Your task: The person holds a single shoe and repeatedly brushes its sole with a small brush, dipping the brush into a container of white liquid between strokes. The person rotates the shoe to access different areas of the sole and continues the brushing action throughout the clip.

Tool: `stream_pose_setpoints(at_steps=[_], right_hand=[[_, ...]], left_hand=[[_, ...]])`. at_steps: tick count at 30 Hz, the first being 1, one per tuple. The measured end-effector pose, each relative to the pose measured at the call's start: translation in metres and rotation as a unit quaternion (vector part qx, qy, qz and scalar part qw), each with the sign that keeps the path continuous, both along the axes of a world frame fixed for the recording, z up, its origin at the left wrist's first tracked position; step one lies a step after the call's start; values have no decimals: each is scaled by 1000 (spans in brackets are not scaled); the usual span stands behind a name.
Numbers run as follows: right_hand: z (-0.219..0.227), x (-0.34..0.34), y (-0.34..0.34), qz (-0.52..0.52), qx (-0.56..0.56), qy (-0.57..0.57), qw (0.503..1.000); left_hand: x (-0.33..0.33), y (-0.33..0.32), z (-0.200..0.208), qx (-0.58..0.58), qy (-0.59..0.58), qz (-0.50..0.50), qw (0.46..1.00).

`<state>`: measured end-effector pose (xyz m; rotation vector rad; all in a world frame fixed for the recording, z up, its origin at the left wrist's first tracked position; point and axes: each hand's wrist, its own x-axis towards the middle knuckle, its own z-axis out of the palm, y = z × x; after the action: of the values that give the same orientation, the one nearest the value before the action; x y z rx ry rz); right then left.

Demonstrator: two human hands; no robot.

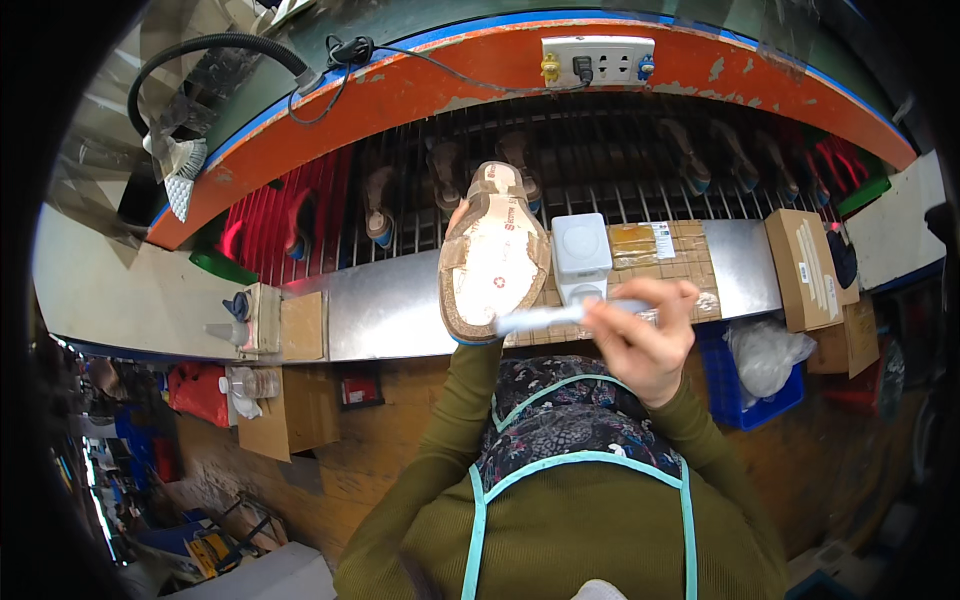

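My left hand point(459, 214) is mostly hidden behind a brown shoe point(497, 262), with a little of it showing at the shoe's left edge. It holds the shoe up over the metal ledge. The shoe's pale, flat face with red print is toward me, and brown straps or upper edges wrap around its sides. Pinched in my right hand point(645, 338) is a slim, pale-handled tool point(548, 317), probably a brush, blurred by motion. Its left end meets or overlaps the shoe's lower right edge; contact is unclear. Beyond my right hand stands a white plastic container point(581, 245).
The metal ledge point(385, 310) carries a woven mat point(690, 250) with an amber block point(633, 246). Behind it, several shoes point(378, 205) lie on a roller conveyor under an orange beam point(450, 80). Cardboard boxes point(803, 268) and a blue crate point(735, 395) stand right.
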<state>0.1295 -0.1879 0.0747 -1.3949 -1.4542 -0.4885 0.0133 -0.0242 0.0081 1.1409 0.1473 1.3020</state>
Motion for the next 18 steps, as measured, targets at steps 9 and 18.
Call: stream_pose_setpoints(at_steps=[9, 18], right_hand=[[-8, -7, -11, -18, -3, -4, 1000], [-20, -12, -12, 9, 0, 6, 1000]], left_hand=[[-9, -10, 2, -110, -13, -57, 992], [-17, -12, -4, -163, -68, -147, 973]])
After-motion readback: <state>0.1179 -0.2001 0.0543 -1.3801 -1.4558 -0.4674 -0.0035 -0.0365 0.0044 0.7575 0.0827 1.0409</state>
